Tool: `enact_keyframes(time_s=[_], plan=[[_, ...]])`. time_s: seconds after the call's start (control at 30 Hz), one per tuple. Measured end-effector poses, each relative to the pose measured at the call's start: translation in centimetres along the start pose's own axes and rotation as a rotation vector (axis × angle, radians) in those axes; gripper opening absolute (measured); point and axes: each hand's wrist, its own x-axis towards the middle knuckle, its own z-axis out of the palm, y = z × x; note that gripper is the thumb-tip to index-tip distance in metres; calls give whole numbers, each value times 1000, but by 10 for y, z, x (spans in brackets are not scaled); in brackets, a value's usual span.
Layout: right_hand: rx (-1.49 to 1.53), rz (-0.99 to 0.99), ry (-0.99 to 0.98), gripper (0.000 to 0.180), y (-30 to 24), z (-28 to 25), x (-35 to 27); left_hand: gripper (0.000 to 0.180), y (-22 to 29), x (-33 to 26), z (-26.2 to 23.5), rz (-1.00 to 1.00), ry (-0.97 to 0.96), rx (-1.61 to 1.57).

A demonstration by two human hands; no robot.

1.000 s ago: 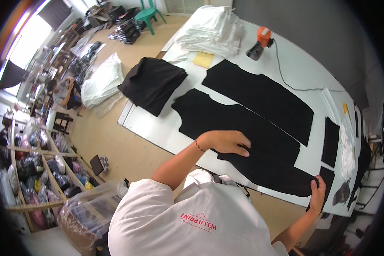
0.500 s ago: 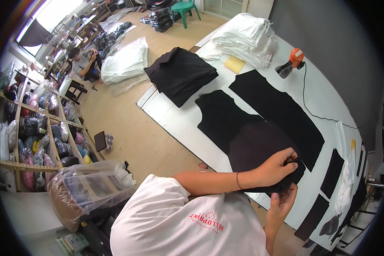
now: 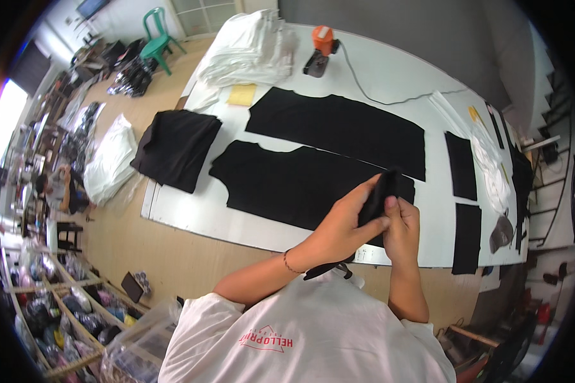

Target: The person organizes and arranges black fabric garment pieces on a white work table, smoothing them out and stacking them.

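Observation:
Above the near edge of the white table (image 3: 179, 214), both of my hands are closed on a bunched black fabric piece (image 3: 380, 195). My left hand (image 3: 344, 223) wraps its left side, a dark braided band on that wrist. My right hand (image 3: 402, 233) pinches the right side with the thumb up, close against the left fingers. A dark end of cloth (image 3: 319, 271) shows below my left wrist. Just beyond my hands lies a flat black cut panel (image 3: 281, 182), its right part hidden behind them. A second, similar black panel (image 3: 338, 124) lies parallel farther back.
A folded black fabric stack (image 3: 177, 147) sits at the table's left end. White cloth (image 3: 246, 51) is piled behind a yellow pad (image 3: 241, 95). An orange-topped tool (image 3: 322, 41) trails a cord. Black strips (image 3: 461, 166) lie right. A bag-filled rack (image 3: 64, 306) stands lower left.
The view has swung right. The black cloth, earlier held low over the near panel, is now gathered upright between my hands, which have come closer together. More of the near panel shows.

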Motion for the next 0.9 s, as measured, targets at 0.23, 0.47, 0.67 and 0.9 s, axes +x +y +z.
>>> enact_keyframes(time_s=[0.23,0.47,0.67,0.9], plan=[[310,-39,381,46,-22,-23,8,15,-15,22,-38,155,105,546],[-128,117,-293,29,-77,-129,15,22,6,52,-121,187,-391,893],[-1158,309,-383,35,-88,-164,33,16,23,72,-167,240,-224,1196],[-1097,-25,220,30,-26,-222,32,20,3,110,-188,123,43,1141]])
